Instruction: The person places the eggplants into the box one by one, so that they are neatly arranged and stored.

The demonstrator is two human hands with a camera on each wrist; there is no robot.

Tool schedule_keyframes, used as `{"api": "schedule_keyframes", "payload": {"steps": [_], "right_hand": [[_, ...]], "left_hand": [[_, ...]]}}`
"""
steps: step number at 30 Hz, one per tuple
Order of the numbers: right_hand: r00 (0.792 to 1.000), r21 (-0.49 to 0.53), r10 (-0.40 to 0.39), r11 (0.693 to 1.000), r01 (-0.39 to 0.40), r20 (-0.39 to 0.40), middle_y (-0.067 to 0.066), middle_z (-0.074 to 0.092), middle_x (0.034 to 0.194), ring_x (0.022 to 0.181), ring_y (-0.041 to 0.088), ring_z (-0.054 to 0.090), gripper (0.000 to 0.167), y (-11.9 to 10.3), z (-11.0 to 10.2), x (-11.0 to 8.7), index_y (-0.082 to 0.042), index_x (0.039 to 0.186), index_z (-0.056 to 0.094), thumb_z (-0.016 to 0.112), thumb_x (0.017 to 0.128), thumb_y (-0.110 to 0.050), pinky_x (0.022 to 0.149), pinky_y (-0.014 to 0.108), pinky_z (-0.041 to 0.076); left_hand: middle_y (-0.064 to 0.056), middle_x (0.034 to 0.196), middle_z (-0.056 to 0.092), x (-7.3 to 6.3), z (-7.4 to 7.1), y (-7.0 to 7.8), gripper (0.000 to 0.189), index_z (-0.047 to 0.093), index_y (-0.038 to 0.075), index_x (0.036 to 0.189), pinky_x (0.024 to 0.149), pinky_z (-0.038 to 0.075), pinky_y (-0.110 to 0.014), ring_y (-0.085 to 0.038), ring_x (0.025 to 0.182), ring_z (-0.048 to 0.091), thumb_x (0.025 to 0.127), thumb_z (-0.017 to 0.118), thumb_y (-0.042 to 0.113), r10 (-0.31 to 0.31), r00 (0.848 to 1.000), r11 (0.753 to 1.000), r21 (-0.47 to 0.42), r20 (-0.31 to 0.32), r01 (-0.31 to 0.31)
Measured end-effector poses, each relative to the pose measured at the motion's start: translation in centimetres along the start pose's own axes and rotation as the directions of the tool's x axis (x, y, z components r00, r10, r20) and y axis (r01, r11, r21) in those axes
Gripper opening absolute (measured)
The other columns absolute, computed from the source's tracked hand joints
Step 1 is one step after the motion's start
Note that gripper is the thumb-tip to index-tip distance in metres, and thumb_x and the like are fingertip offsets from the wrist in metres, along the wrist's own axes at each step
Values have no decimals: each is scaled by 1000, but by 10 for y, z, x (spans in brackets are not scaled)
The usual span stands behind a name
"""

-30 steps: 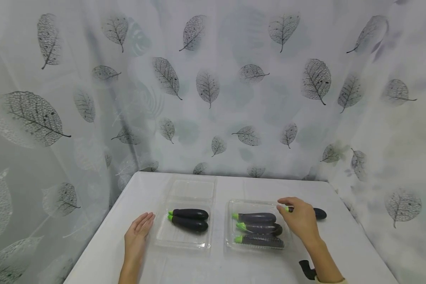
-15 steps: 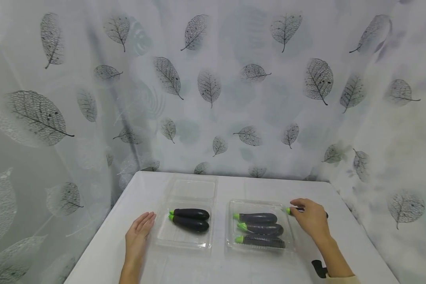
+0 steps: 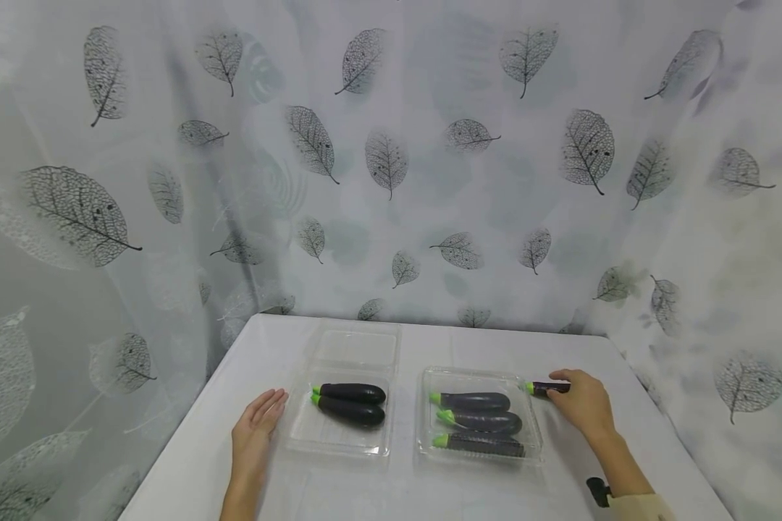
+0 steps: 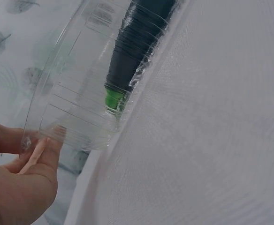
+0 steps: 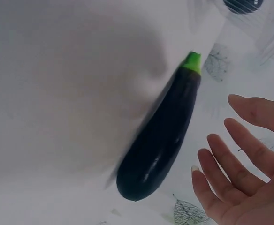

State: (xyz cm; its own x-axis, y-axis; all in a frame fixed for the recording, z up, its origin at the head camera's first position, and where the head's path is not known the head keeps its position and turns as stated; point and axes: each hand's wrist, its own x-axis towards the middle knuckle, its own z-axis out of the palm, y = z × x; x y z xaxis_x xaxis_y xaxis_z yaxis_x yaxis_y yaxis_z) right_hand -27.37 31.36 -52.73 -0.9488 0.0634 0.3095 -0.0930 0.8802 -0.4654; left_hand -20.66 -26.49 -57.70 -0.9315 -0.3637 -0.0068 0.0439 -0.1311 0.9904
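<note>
A lone eggplant (image 3: 550, 388) with a green stem lies on the table to the right. My right hand (image 3: 585, 405) is over its rounded end in the head view. The right wrist view shows this eggplant (image 5: 158, 140) whole, with the fingers spread and apart from it. My left hand (image 3: 250, 438) is at the left side of an opened clear plastic box (image 3: 300, 438), where two eggplants (image 3: 350, 412) lie. In the left wrist view, the fingers (image 4: 51, 154) are extended at the box's edge and seem to touch it.
A second clear box (image 3: 536, 440), apparently with its lid down, holds three eggplants (image 3: 481, 422) mid-table. The opened lid (image 3: 357, 346) of the left box lies toward the back. A leaf-print curtain (image 3: 391, 217) hangs behind the white table (image 3: 410, 492).
My right hand has moved from the right-hand box's far corner rightward along the lone eggplant, uncovering its stem end. My left hand has stayed beside the left box.
</note>
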Motion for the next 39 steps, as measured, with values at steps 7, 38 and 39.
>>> {"api": "schedule_keyframes", "payload": {"steps": [7,38,39], "right_hand": [[999,-22,34,999,-34,38,36,66,121,101,52,66,40,14,5,4,6,118,73,81,84,-12,73,60,57],[990,-190,141,971,-143,-21,34,69,108,98,54,62,41,31,20,4,7,114,73,72,74,-1,77,71,47],[989,-192,143,971,-145,-22,34,69,107,97,54,62,41,31,19,4,7,114,73,72,74,-2,75,71,48]], "left_hand": [[-17,151,55,0,0,0,49,43,-1,152,105,51,-17,-20,135,59,107,59,11,6,1000,1000,9,0,-6],[-18,153,52,2,-1,-2,52,40,0,154,109,49,-22,-24,139,55,108,59,12,-11,1000,1000,-4,16,11],[-18,153,52,2,-1,-2,52,40,0,154,109,49,-22,-24,139,56,108,59,12,-9,1000,1000,-3,16,9]]}}
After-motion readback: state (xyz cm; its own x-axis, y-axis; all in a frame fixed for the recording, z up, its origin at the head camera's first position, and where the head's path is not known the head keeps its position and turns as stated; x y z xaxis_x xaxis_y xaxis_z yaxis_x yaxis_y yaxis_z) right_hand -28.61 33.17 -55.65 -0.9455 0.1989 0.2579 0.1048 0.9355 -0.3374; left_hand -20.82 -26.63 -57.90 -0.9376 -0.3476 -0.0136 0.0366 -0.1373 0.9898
